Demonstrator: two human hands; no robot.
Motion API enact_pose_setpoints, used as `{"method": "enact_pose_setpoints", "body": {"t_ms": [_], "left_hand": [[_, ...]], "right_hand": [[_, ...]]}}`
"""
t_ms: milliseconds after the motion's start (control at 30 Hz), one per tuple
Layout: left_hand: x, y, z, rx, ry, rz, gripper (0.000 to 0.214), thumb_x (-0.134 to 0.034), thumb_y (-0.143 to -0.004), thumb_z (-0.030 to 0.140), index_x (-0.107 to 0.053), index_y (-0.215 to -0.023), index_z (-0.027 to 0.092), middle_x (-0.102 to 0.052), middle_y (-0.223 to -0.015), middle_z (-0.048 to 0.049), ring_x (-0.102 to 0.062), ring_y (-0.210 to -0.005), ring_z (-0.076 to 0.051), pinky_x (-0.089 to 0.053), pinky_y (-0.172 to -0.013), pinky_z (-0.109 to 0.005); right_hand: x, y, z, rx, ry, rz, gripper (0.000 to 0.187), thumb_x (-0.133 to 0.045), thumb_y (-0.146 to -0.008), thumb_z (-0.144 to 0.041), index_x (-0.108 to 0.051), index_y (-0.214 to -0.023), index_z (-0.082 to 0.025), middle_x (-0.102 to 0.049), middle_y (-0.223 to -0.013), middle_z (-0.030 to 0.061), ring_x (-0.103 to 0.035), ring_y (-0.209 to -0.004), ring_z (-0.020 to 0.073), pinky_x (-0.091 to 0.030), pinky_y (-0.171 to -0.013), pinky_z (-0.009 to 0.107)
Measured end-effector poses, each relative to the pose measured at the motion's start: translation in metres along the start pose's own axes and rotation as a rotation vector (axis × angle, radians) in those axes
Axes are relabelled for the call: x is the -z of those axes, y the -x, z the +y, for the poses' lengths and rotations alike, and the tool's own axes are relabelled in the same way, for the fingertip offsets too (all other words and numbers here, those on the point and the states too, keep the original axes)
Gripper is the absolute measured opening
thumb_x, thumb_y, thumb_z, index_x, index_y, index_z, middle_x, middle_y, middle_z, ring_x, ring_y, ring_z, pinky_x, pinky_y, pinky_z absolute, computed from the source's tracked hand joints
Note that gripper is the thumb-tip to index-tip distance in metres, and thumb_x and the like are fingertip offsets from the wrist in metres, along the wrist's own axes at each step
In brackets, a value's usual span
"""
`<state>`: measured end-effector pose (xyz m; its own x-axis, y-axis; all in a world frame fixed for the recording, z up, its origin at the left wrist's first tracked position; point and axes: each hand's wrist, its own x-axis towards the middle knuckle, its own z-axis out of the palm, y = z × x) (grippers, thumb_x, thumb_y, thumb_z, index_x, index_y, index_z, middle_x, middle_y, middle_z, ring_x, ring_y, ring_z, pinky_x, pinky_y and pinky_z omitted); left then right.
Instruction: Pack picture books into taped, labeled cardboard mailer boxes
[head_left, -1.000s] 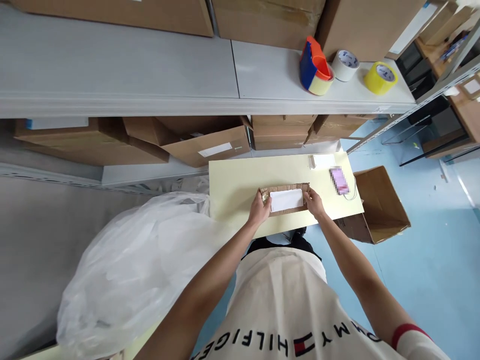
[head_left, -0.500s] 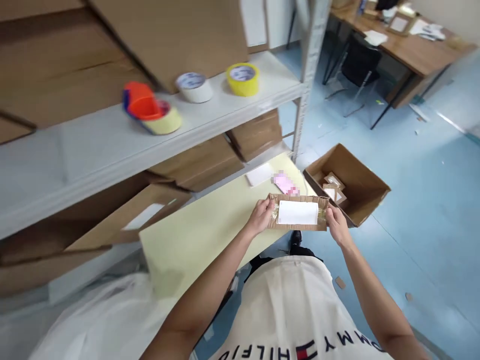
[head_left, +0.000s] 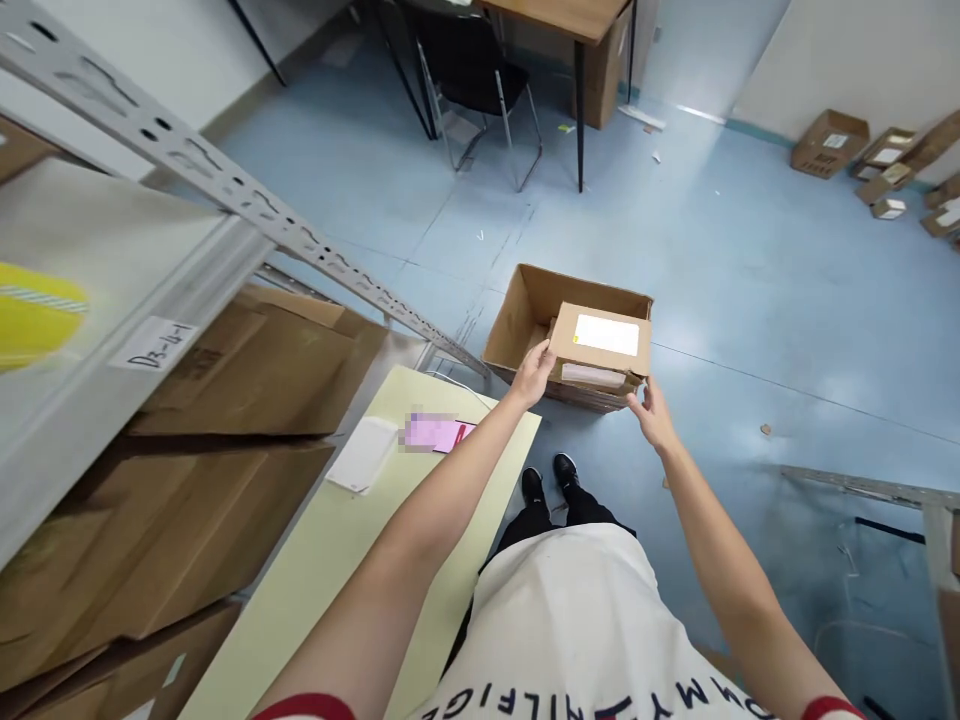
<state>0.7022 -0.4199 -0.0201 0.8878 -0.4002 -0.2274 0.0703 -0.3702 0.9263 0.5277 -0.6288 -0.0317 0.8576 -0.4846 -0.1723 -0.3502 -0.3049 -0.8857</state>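
Observation:
A small brown cardboard parcel [head_left: 600, 345] with a white label hangs in the air over an open cardboard box [head_left: 525, 310] on the blue floor. My left hand [head_left: 534, 372] cups the parcel's left end, fingers against its edge. My right hand [head_left: 651, 415] sits just under the parcel's right corner with fingers apart, its fingertips barely at the cardboard. Inside the box, more cardboard shows beneath the parcel.
A pale yellow table [head_left: 352, 560] at my left carries a white pad [head_left: 364, 452] and a pink item [head_left: 435, 433]. Metal shelving with brown cartons [head_left: 225, 390] and yellow tape [head_left: 34, 310] stands further left. A chair [head_left: 480, 85], a desk and small boxes [head_left: 832, 140] lie beyond.
My view has swung right, away from the shelf and table. Both hands carried the parcel from the tabletop out over the floor box, and my right hand has loosened from its end.

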Motion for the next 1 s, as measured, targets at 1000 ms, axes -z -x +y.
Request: {"method": "enact_pose_setpoints", "body": {"t_ms": [1000], "left_hand": [[0.065,0.483,-0.064,0.349,0.134,1.087,0.048,-0.063,-0.082,0.033,-0.059,-0.128,0.019,-0.067,-0.126,-0.0136,-0.068,-0.107,-0.024,-0.055,-0.091,-0.037]], "right_hand": [[-0.22,0.194,-0.142,0.489,-0.099,-1.127,0.039,-0.065,-0.079,-0.054,-0.064,-0.101,-0.022,-0.07,-0.084,0.006,-0.068,-0.071,0.0208,-0.057,-0.071,0.042]]}}
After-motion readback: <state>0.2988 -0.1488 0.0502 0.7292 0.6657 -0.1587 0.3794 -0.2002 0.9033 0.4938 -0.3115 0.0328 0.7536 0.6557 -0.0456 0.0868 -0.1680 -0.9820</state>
